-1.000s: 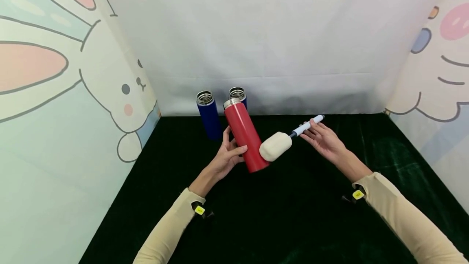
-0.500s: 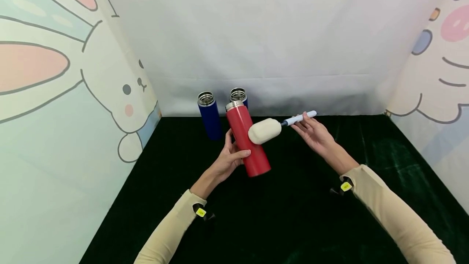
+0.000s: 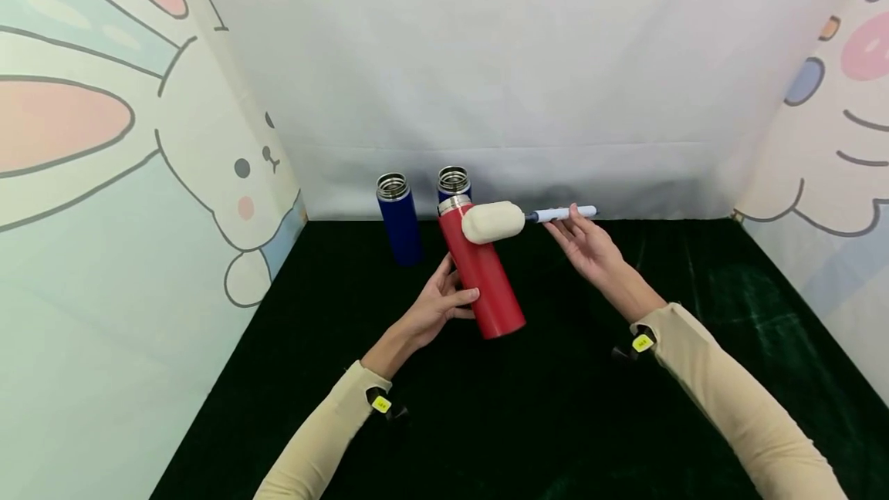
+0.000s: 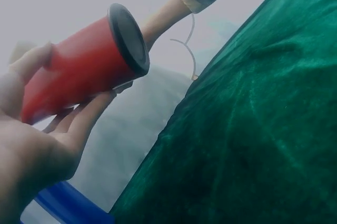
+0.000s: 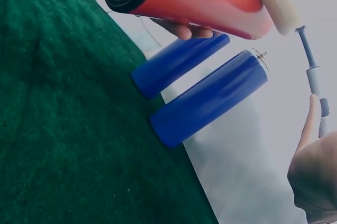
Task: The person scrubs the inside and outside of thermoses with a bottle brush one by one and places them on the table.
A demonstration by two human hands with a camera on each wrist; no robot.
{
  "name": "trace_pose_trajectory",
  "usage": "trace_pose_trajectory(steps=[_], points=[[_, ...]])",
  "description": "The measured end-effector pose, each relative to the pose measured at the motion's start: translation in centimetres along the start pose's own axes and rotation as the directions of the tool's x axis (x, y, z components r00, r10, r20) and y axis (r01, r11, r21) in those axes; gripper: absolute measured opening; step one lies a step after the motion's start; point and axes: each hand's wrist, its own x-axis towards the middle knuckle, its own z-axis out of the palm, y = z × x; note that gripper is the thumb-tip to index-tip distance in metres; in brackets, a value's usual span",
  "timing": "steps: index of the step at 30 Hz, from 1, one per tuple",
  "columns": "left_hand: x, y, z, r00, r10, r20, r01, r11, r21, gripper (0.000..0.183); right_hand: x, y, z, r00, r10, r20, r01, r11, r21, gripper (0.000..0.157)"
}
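My left hand (image 3: 439,305) grips a red thermos bottle (image 3: 488,284) round its lower half, lifted and tilted with its lidless steel mouth up and to the left. Its black base (image 4: 129,40) shows in the left wrist view. With my right hand (image 3: 589,251) I pinch the pale blue handle (image 3: 562,214) of a bottle brush. The brush's white sponge head (image 3: 493,222) lies against the red bottle's side just below the neck, outside the mouth. In the right wrist view the sponge (image 5: 276,0) meets the upper part of the red wall.
Two blue bottles without lids stand at the back: one on the left (image 3: 399,222), the other (image 3: 454,182) partly hidden behind the red one. Dark green cloth (image 3: 542,415) covers the table. A white curtain (image 3: 556,60) hangs behind, with cartoon-printed panels on both sides.
The sponge head has moved up the red bottle's side from near the base to just below the neck. My right hand has shifted left and up; the red bottle has moved slightly right and down.
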Motion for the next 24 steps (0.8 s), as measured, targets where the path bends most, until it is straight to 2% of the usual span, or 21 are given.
trace_pose_trajectory(steps=[11, 18, 24], points=[[-0.21, 0.03, -0.05, 1.0, 0.004, 0.0, -0.004, 0.999, -0.04, 0.089, 0.39, 0.57, 0.08, 0.999, 0.002, 0.046, -0.006, 0.998, 0.07, 0.028], [-0.13, 0.02, -0.13, 1.0, -0.018, -0.01, 0.018, 1.0, 0.0, 0.089, 0.19, 0.85, 0.03, 0.998, -0.006, 0.067, 0.003, 0.999, 0.045, 0.02], [-0.4, 0.38, -0.36, 0.999, -0.005, -0.035, 0.004, 1.0, -0.003, 0.092, -0.55, 0.62, -0.76, 0.997, 0.018, 0.076, -0.019, 1.0, 0.002, 0.021]])
